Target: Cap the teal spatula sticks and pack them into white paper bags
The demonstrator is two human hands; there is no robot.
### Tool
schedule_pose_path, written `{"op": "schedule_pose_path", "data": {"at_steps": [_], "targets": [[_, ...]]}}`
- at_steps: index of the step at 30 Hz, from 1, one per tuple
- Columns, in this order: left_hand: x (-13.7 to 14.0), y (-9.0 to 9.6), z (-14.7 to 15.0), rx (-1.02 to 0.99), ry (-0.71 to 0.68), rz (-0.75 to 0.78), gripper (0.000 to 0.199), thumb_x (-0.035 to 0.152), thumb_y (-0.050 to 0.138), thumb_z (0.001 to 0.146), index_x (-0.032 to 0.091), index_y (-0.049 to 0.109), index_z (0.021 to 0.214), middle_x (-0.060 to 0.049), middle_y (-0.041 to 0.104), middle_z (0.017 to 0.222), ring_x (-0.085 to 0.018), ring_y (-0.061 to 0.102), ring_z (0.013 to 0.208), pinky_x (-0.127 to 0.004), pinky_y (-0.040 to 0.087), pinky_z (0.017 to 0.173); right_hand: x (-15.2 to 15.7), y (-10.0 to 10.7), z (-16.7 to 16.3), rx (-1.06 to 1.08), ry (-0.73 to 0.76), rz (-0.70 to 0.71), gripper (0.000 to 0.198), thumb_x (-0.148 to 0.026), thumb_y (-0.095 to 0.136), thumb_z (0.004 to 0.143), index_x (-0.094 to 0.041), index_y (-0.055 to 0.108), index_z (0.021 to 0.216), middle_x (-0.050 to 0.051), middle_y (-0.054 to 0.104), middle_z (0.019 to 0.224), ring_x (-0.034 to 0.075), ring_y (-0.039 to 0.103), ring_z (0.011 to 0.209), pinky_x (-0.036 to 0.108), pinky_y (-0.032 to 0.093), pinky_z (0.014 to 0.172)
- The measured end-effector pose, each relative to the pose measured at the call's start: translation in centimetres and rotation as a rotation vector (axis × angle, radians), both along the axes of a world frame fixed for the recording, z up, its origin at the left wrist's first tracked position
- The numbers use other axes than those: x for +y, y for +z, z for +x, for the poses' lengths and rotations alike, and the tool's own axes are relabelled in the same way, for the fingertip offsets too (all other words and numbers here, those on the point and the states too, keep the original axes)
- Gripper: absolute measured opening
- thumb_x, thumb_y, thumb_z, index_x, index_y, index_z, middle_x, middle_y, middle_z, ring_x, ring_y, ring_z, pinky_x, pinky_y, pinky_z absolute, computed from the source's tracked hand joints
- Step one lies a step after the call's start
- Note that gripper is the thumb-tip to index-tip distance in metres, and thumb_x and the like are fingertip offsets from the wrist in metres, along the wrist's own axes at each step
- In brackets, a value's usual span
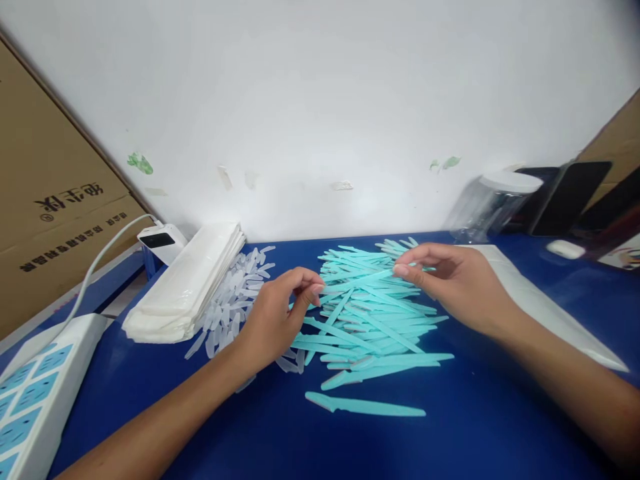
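Observation:
A teal eyebrow razor [361, 281] is held level between my two hands, above a heap of similar razors [380, 327]. My left hand [277, 317] pinches its left end between thumb and fingertips. Whether a clear cap is in that pinch too, I cannot tell. At the other end, my right hand [455, 283] grips the razor between thumb and forefinger. Small translucent blade caps [235, 293] lie in a loose pile beyond my left hand. One single razor [367, 405] rests apart, in front of the heap.
Left of the caps is a stack of white plastic bags [185, 283], with a white device [163, 239] behind it and a power strip [47, 387] nearer. A white sheet or bag [540, 303] lies under my right forearm. Farther back stands a clear jar [493, 207] by the wall.

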State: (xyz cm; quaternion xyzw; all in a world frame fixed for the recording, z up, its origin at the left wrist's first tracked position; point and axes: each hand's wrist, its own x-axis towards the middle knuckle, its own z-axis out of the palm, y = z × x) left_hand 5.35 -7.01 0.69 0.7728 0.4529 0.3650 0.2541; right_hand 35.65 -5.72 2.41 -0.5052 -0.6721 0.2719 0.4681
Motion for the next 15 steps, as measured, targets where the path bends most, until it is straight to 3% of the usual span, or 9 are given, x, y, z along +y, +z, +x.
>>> {"op": "schedule_pose_path", "data": {"at_steps": [6, 11, 15], "targets": [[-0.4, -0.4, 0.5, -0.202, 0.052, -0.058, 0.020, 0.042, 0.066, 0.109, 0.023, 0.071, 0.112, -0.001, 0.080, 0.082, -0.019, 0.071, 0.077, -0.030, 0.043, 0.064, -0.5, -0.3, -0.7, 0.045, 0.018, -0.095, 0.041, -0.064, 0.093, 0.076, -0.024, 0.085, 0.082, 0.007, 0.081, 0.075, 0.016, 0.059, 0.056, 0.027, 0.043, 0.048], [0.0, -0.4, 0.2, -0.344, 0.047, -0.095, 0.020, 0.043, 0.072, 0.106, 0.022, 0.071, 0.107, -0.001, 0.080, 0.083, -0.021, 0.077, 0.080, -0.032, 0.053, 0.074, -1.0, -0.8, -0.9, 0.072, 0.164, -0.225, 0.036, -0.055, 0.097, 0.074, -0.022, 0.083, 0.079, 0.004, 0.078, 0.071, 0.013, 0.056, 0.055, 0.025, 0.042, 0.048], [-0.1, 0.0, 0.2, -0.265, 0.067, -0.013, 0.020, 0.043, 0.070, 0.107, 0.023, 0.070, 0.108, -0.001, 0.081, 0.083, -0.021, 0.079, 0.082, -0.033, 0.055, 0.076, -1.2, -0.8, -1.1, 0.021, 0.225, -0.244, 0.035, -0.054, 0.095, 0.077, -0.022, 0.083, 0.080, 0.002, 0.075, 0.067, 0.014, 0.058, 0.057, 0.025, 0.043, 0.052]]}}
